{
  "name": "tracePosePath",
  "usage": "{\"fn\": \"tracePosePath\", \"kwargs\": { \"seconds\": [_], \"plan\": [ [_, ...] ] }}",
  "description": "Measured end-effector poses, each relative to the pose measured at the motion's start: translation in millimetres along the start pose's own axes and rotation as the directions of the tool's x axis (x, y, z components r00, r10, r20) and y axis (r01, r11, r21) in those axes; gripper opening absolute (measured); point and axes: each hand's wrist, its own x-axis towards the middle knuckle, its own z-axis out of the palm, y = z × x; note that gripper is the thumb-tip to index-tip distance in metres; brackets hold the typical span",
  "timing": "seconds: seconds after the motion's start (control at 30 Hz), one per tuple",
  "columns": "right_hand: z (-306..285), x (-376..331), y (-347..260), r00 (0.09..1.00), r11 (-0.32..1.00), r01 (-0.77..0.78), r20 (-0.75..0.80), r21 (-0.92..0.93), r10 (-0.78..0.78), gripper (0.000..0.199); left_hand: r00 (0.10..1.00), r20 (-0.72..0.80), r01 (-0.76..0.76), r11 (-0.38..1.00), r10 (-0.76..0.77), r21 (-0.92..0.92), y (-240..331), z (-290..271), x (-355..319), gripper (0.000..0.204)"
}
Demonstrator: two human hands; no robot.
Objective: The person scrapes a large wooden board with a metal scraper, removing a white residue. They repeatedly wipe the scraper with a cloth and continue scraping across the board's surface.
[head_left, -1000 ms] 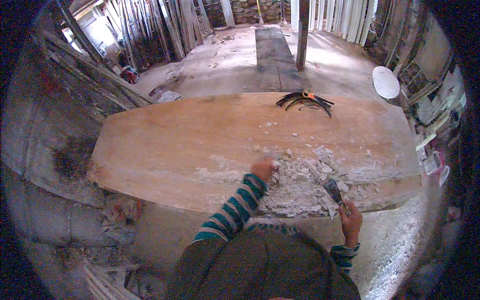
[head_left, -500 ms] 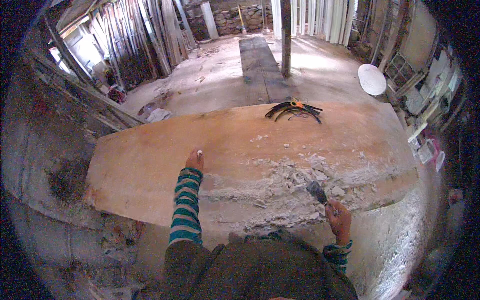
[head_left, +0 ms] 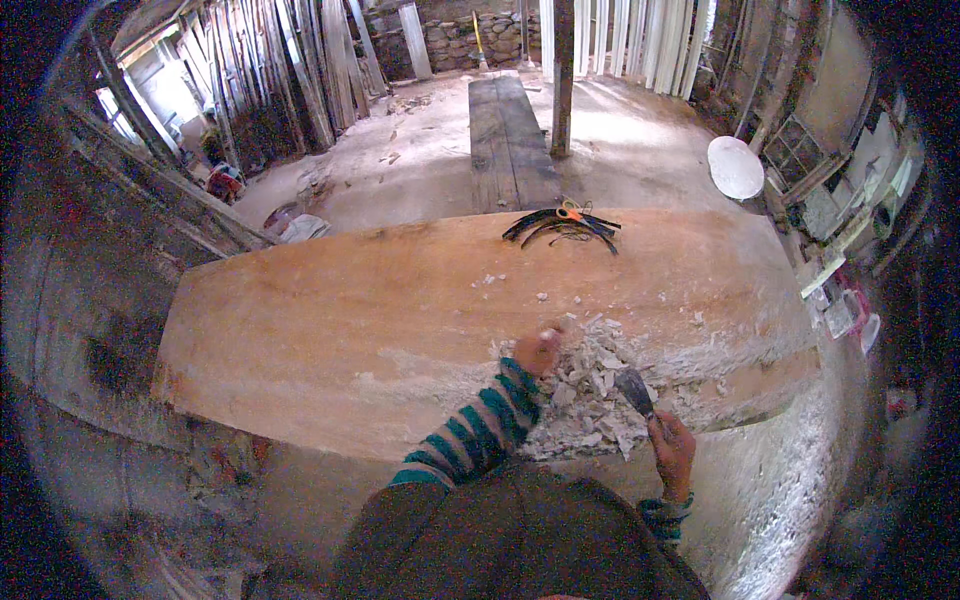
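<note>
In my right hand (head_left: 674, 450) is the handle of a putty knife (head_left: 633, 389), its dark blade pointing away from me over broken white plaster-like pieces (head_left: 590, 385). The blade's tip lies at the right side of this heap. My left hand (head_left: 537, 352) is at the heap's left edge, fingers curled inward and blurred. A pale spot shows at its fingers, too small to name. Under both hands spreads a wide wooden board (head_left: 300, 310), dusted white along its near side.
Scissors with orange handles (head_left: 570, 211) lie on black strips (head_left: 535, 226) at the board's far edge. Beyond stand a dark plank bench (head_left: 505, 140) and a wooden post (head_left: 562, 90). A white round basin (head_left: 735, 168) is at far right; timber poles (head_left: 270, 80) lean at left.
My left hand has swung right, from the bare left part of the board to the heap. The pieces lie more gathered together. My right hand keeps the putty knife in nearly the same place.
</note>
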Motion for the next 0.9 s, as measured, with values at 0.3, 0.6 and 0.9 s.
{"fn": "tracePosePath", "kwargs": {
  "seconds": [0.3,0.6,0.9],
  "plan": [
    [118,65,-68,0.883,0.946,0.323,0.355,0.015,-0.307,0.035,0.748,-0.565,0.500,0.855,-0.347,0.136,-47,-195,-88,0.024],
    [257,94,-135,0.828,0.949,0.305,0.516,-0.086,-0.219,0.031,0.735,-0.612,0.518,0.823,-0.290,0.232,-77,-208,-143,0.027],
    [251,109,-215,0.830,0.956,0.270,0.530,-0.110,-0.173,0.030,0.802,-0.511,0.497,0.820,-0.309,0.285,-87,-235,-144,0.020]
  ]
}}
